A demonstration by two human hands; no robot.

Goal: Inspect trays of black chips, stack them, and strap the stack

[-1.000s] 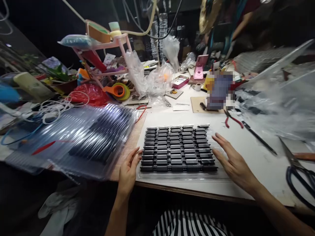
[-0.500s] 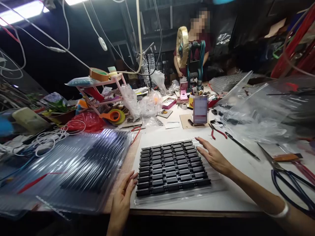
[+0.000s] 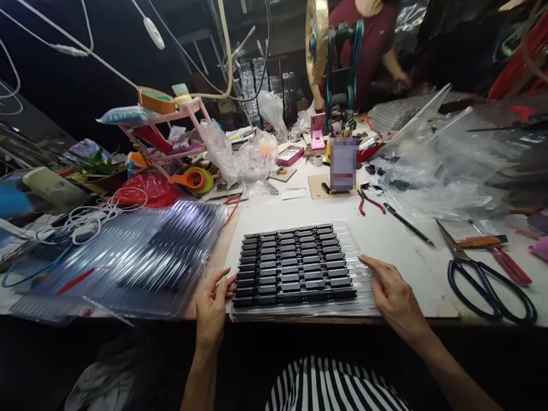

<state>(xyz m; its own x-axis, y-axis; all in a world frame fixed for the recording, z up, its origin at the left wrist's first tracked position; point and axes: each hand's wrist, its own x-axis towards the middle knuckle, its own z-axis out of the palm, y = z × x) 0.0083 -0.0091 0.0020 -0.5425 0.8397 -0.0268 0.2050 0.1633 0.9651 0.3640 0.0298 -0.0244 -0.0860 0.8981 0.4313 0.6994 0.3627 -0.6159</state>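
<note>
A clear plastic tray (image 3: 363, 285) lies at the front edge of the white work table, its ribbed right side bare. Rows of black chip-like parts with fine pins (image 3: 295, 262) fill the rest of it. At the tray's left edge, my left hand (image 3: 213, 305) is closed, thumb near me and fingertips partly hidden behind the rim. On the right, my right hand (image 3: 396, 294) grips the tray's right edge, index finger along it and the other fingers bent under.
A stack of clear ribbed trays (image 3: 171, 257) lies left. Pliers (image 3: 369, 202), a black pen-like tool (image 3: 409, 224) and large scissors (image 3: 483, 274) lie right. A phone-like screen (image 3: 343, 164) stands behind the tray. Plastic bags (image 3: 449, 165) heap at back right. A person (image 3: 372, 51) stands behind a hand press (image 3: 338, 63).
My right hand has moved from the tray's far right corner down to its right edge and closed there. My left hand stays at the left edge. The view has tilted down.
</note>
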